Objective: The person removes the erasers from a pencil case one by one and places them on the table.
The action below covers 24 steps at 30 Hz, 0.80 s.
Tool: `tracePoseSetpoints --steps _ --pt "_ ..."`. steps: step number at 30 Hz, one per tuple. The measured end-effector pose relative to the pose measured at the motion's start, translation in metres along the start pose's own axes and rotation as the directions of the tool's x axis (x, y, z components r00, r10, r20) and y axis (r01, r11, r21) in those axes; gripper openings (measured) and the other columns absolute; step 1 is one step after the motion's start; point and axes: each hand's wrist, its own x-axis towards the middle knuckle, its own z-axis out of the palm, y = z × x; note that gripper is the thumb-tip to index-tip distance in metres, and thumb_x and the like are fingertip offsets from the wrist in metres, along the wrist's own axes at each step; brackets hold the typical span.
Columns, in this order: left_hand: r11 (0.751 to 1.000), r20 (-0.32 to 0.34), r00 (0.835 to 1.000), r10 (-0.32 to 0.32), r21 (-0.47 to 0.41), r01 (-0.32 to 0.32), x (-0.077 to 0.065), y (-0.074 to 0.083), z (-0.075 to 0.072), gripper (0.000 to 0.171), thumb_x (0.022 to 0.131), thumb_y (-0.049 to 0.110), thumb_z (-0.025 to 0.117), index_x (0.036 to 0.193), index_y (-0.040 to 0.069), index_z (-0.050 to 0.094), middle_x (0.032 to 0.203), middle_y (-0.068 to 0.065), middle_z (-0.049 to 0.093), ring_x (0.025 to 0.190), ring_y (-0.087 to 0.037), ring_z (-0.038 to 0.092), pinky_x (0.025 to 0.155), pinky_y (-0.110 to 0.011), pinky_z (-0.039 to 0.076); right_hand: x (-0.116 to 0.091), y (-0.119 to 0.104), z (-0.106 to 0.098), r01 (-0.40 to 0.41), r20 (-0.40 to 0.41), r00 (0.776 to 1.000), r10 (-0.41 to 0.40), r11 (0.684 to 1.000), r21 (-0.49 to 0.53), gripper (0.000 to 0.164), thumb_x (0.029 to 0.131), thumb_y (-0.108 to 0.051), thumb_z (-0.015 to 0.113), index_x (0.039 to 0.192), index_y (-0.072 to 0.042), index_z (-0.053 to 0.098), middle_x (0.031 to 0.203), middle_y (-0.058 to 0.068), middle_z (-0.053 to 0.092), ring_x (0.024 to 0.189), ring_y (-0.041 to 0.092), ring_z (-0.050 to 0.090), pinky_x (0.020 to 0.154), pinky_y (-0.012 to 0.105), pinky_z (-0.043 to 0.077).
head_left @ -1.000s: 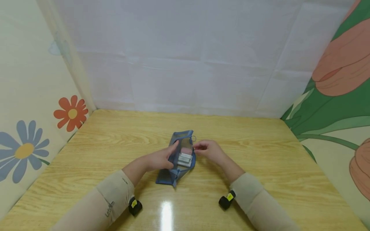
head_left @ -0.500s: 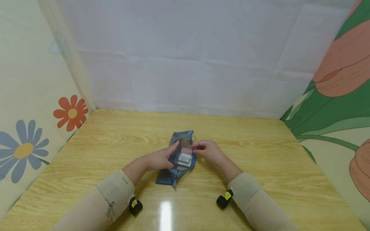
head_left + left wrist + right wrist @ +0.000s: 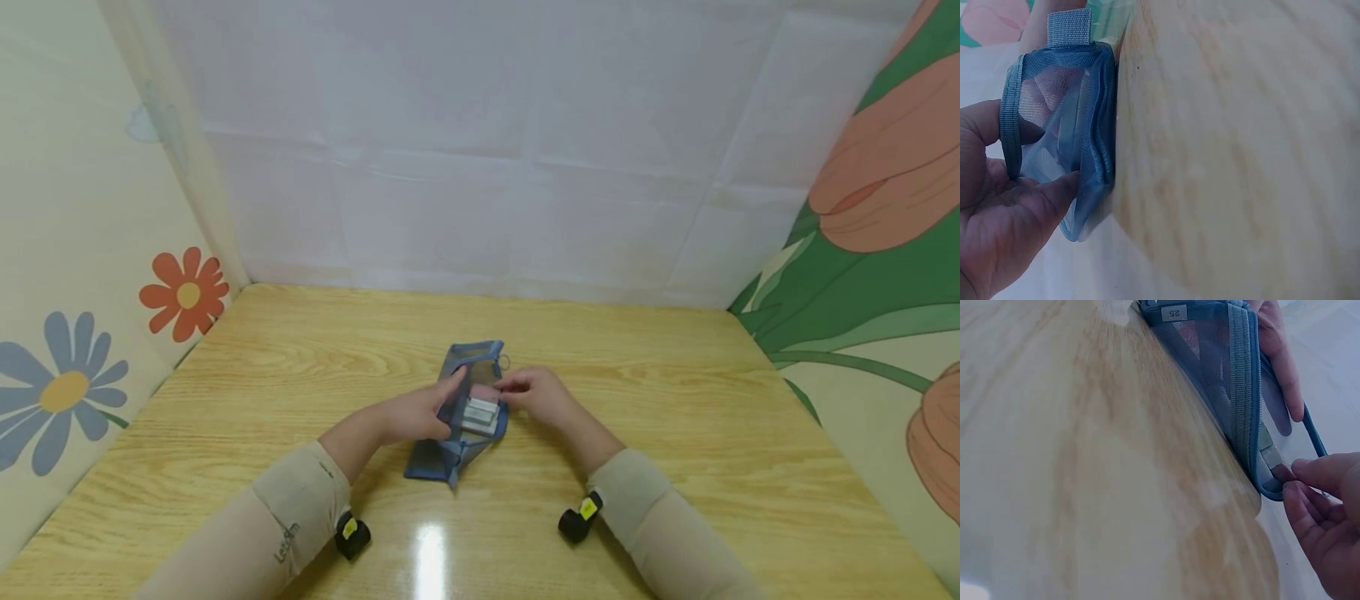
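Note:
A blue mesh zip pouch [image 3: 427, 461] lies on the table with its mouth unzipped. Through the opening show a pinkish block [image 3: 483, 392] and a white and grey piece [image 3: 481, 412]. My left hand [image 3: 411, 414] holds the pouch's left side, thumb and fingers spread along the opening; part of a finger shows through the mesh in the left wrist view. At the right edge, my right hand [image 3: 543, 396] pinches with thumb and index finger at the pinkish block's end [image 3: 1282, 473], right by the zip edge. Its fingertips partly hide what they hold.
The pouch stands on a wood-grain table [image 3: 675, 375]. A metal ring [image 3: 504, 362] hangs at its far right corner. White cloth [image 3: 480, 167] backs the table, with flower-printed sheets on both sides. Black wrist cameras [image 3: 352, 535] sit below each sleeve.
My right hand has shifted slightly down and toward the pouch, its forearm a little to the left. The left hand and the pouch stay nearly still.

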Motion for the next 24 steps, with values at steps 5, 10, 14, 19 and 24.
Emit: tracePoseSetpoints --steps 5,10,14,19,24 --pt "1.0 0.002 1.0 0.0 0.021 0.0 -0.0004 0.0023 0.0003 0.101 0.072 -0.004 0.06 0.148 0.018 -0.004 0.152 -0.012 0.002 0.137 -0.024 0.004 0.109 -0.045 0.012 0.0006 -0.0001 0.0002 0.006 0.007 1.0 -0.005 1.0 -0.026 0.019 0.081 -0.016 0.068 0.098 -0.01 0.072 0.094 0.003 0.068 0.088 0.014 0.06 0.079 0.029 0.047" --pt "0.999 0.009 1.0 0.011 0.045 -0.011 0.0 0.0042 0.0004 0.1 0.072 -0.004 0.059 0.148 0.015 -0.004 0.152 -0.014 0.003 0.137 -0.024 0.006 0.109 -0.045 0.013 0.0014 -0.001 0.0006 0.017 0.009 1.0 -0.016 0.999 -0.049 0.018 0.081 -0.015 0.067 0.097 -0.01 0.073 0.094 0.003 0.068 0.087 0.013 0.059 0.077 0.027 0.047" --pt "0.997 0.003 1.0 -0.002 0.074 0.002 0.0002 0.0039 0.0001 0.1 0.073 -0.002 0.06 0.148 0.015 -0.003 0.152 -0.013 0.004 0.137 -0.023 0.007 0.108 -0.044 0.014 0.0022 -0.0018 0.0013 0.008 0.015 1.0 -0.007 0.999 -0.054 0.019 0.081 -0.017 0.068 0.097 -0.009 0.073 0.092 0.003 0.069 0.083 0.011 0.059 0.073 0.025 0.047" --pt "0.995 -0.003 1.0 -0.007 0.099 0.007 -0.0011 0.0049 0.0006 0.1 0.072 -0.001 0.061 0.148 0.015 -0.002 0.152 -0.013 0.006 0.136 -0.022 0.01 0.108 -0.043 0.016 0.0044 -0.0015 0.003 -0.01 0.024 1.0 0.011 0.998 -0.065 0.019 0.08 -0.017 0.069 0.096 -0.009 0.073 0.091 0.003 0.069 0.077 0.008 0.057 0.067 0.024 0.047" --pt "0.995 -0.002 1.0 -0.014 0.097 0.014 -0.0011 0.0053 0.0 0.1 0.073 -0.001 0.061 0.148 0.016 -0.003 0.152 -0.013 0.005 0.136 -0.022 0.011 0.108 -0.044 0.016 0.0049 -0.0039 0.0028 -0.015 0.032 0.999 0.018 0.995 -0.095 0.019 0.079 -0.014 0.069 0.097 -0.008 0.073 0.092 0.004 0.069 0.08 0.01 0.057 0.069 0.024 0.047"
